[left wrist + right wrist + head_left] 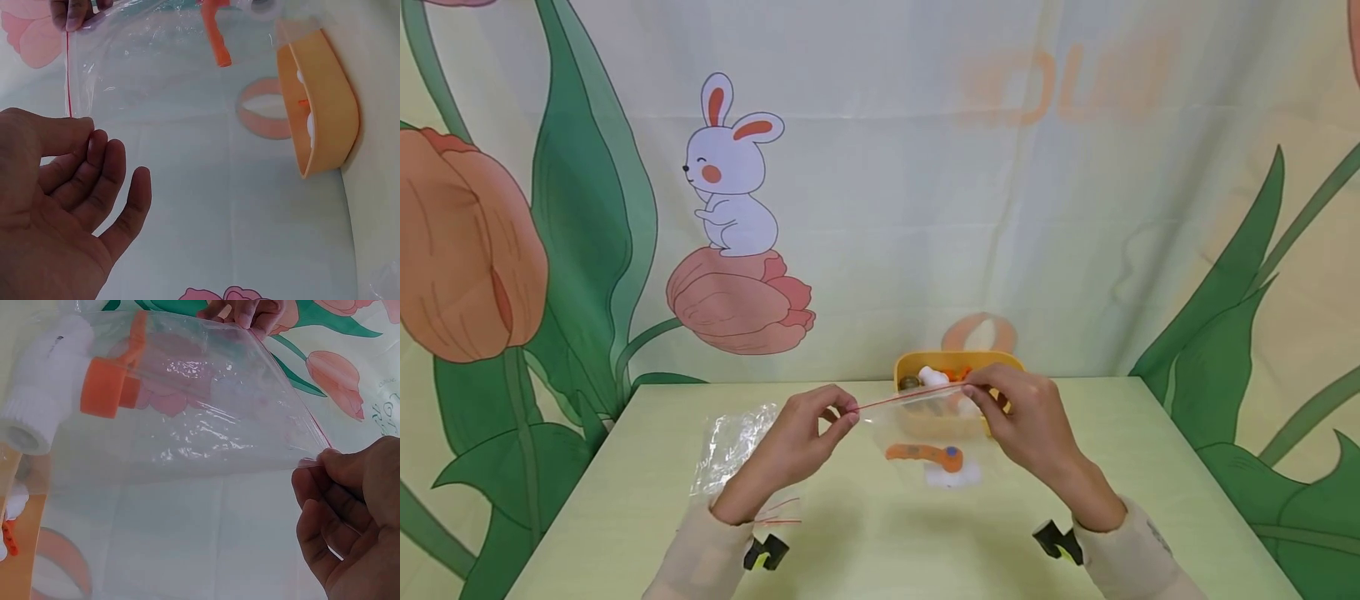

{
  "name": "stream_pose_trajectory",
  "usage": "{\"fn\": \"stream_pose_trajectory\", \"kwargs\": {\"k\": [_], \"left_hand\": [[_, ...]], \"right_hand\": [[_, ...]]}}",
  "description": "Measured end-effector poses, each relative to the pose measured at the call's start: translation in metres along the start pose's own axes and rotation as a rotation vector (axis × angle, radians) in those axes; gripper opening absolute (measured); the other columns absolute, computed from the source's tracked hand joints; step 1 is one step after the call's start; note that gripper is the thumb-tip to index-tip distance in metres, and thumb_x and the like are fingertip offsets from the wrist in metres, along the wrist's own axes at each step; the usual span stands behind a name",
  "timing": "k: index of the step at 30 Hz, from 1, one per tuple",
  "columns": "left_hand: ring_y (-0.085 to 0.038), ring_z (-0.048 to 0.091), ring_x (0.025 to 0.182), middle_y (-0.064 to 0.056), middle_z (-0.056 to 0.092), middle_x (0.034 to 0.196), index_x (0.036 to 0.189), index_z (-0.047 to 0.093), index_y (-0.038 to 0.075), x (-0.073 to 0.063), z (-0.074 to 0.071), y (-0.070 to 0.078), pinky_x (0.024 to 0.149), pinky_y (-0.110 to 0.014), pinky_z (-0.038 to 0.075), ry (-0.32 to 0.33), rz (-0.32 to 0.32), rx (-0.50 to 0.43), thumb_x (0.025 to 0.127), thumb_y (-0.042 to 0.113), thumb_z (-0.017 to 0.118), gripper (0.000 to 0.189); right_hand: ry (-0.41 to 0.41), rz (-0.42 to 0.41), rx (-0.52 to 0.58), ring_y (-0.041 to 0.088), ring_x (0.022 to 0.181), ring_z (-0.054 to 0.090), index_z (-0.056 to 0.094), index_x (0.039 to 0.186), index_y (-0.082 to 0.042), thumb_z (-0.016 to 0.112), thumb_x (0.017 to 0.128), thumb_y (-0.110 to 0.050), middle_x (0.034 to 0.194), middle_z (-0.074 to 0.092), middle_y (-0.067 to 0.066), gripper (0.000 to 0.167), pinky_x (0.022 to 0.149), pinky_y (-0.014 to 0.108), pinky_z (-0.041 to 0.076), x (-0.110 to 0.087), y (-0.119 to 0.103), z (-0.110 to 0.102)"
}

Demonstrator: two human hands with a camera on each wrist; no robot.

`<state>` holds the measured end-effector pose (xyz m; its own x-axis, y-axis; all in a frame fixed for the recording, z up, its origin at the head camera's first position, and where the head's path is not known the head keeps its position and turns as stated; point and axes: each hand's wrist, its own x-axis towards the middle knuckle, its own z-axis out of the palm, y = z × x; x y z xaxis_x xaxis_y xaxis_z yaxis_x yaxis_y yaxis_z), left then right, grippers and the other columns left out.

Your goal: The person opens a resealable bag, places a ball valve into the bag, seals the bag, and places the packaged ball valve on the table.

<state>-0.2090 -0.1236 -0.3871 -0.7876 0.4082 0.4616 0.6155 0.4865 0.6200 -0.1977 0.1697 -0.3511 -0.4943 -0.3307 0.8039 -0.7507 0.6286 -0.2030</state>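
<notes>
A clear zip-lock bag (206, 444) with a red seal strip hangs stretched between my hands over the table. My left hand (801, 437) pinches one end of the strip between thumb and finger; my right hand (1033, 421) pinches the other end. Inside the bag lies a white plastic tap (47, 381) with an orange lever handle (925, 454). In the left wrist view, the tap is partly cut off at the top edge. Whether the strip is pressed closed along its whole length, I cannot tell.
Behind the bag a yellow bin (904, 364) holds white and orange parts and a dark round item. More clear bags (730, 446) with red strips lie on the table (647, 450) at left. A printed curtain (880, 250) hangs at the table's far edge.
</notes>
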Motion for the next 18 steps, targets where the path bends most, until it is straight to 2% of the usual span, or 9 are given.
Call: {"fn": "stream_pose_trajectory", "kwargs": {"k": [5,12,18], "left_hand": [[-0.010,0.061,0.084,0.003,0.065,0.089,0.095,0.065,0.010,-0.001,-0.001,0.002,0.080,-0.029,0.058,0.054,-0.003,0.003,0.095,0.009,0.063,0.002],[-0.012,0.062,0.089,0.003,0.065,0.091,0.097,0.065,0.009,-0.003,-0.003,0.008,0.082,-0.032,0.058,0.073,-0.047,-0.038,0.096,0.013,0.063,0.004],[-0.011,0.065,0.088,0.005,0.066,0.089,0.095,0.064,0.014,-0.011,-0.006,0.013,0.072,-0.026,0.056,0.075,-0.073,-0.057,0.095,0.014,0.064,0.001]], "right_hand": [[0.001,0.003,-0.005,0.002,0.056,0.053,0.072,0.087,-0.009,0.080,0.076,-0.004,0.079,0.071,-0.002,0.015,0.053,0.017,0.048,-0.002,0.001,0.000],[-0.036,0.067,-0.024,0.002,0.057,0.052,0.073,0.088,-0.009,0.080,0.079,-0.008,0.078,0.070,-0.002,0.012,0.053,0.019,0.049,-0.009,-0.001,-0.003],[-0.086,0.114,-0.025,0.001,0.058,0.050,0.072,0.088,-0.010,0.079,0.080,-0.009,0.076,0.068,-0.004,0.010,0.053,0.019,0.049,-0.019,-0.005,-0.003]]}}
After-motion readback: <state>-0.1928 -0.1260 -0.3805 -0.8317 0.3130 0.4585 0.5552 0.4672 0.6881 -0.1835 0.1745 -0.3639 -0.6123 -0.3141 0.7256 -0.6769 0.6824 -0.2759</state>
